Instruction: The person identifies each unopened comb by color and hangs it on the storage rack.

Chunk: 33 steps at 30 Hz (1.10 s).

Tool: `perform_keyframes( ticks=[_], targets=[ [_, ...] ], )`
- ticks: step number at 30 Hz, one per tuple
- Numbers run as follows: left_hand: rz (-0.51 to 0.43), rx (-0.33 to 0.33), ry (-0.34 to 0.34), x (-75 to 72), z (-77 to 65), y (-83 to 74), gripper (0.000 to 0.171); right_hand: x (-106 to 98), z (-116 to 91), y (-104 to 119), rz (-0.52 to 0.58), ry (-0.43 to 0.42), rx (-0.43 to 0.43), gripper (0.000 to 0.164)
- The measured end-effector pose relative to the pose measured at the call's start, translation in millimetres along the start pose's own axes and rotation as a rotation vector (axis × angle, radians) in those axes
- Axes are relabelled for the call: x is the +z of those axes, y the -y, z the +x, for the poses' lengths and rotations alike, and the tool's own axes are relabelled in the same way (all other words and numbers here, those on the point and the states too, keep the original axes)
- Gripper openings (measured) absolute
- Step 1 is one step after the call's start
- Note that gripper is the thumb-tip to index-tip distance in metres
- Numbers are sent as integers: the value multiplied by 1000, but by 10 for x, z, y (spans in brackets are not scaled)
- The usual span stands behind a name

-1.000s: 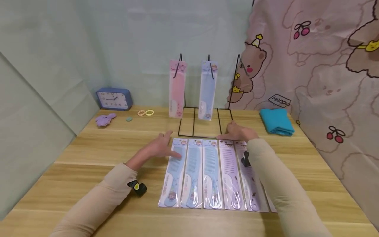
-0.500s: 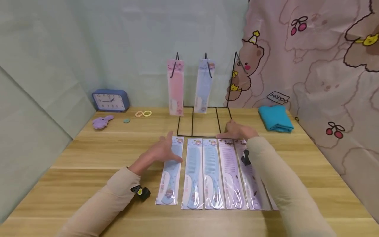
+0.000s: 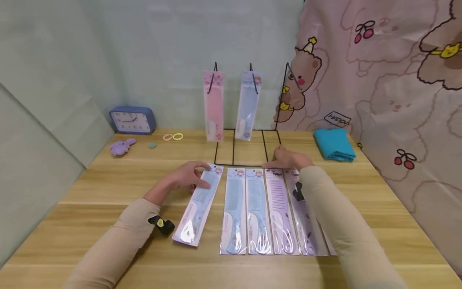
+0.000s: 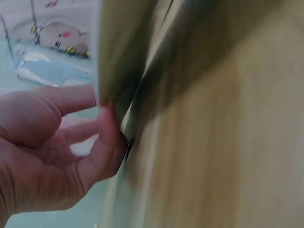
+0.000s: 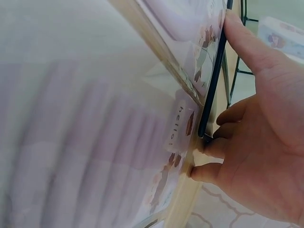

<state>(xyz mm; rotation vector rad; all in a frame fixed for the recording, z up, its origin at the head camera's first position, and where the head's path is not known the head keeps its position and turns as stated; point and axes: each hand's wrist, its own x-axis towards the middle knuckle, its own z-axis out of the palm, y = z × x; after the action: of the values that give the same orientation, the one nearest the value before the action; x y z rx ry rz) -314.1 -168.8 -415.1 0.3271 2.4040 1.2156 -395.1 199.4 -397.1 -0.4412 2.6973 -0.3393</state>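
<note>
Pinches a blue comb (image 3: 197,210) between thumb and fingers of the left hand (image 3: 185,174), slanted, just left of the row. Rests the right hand (image 3: 286,158), thumb spread wide from the fingers, on a front corner of the rack (image 3: 245,165). Next, lined up on the table (image 3: 90,188): two more blue combs (image 3: 235,212), then purple combs (image 3: 280,212), partly under the right sleeve (image 3: 343,216). Hung beyond: a pink pack (image 3: 215,106), a pale blue pack (image 3: 248,106). Farther out: clock (image 3: 131,121), folded cloth (image 3: 333,143).
</note>
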Motion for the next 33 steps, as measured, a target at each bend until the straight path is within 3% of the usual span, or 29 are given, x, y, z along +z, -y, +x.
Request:
perform_keyframes(
  ticks=[3,7,14,25,29,33],
  targets=[
    [-83,-1,79,-100,-27,83,64,-1,18,27,0,9,2,63],
    [-129,16,160,-179,-44,74,65,-30,22,4,-7,11,3,64],
    [-236,147,243,-260,-162,-17,87,-16,54,16,1,25,2,65],
    [-320,446,61,-130,-236,-519,71,-18,34,-6,7,19,-3,70],
    [-352,510,-18,-69,-251,-682,66,-20,40,-13,22,19,-4,75],
    [-401,551,-52,-16,-236,-806,65,-16,59,-10,19,21,-3,78]
  ],
)
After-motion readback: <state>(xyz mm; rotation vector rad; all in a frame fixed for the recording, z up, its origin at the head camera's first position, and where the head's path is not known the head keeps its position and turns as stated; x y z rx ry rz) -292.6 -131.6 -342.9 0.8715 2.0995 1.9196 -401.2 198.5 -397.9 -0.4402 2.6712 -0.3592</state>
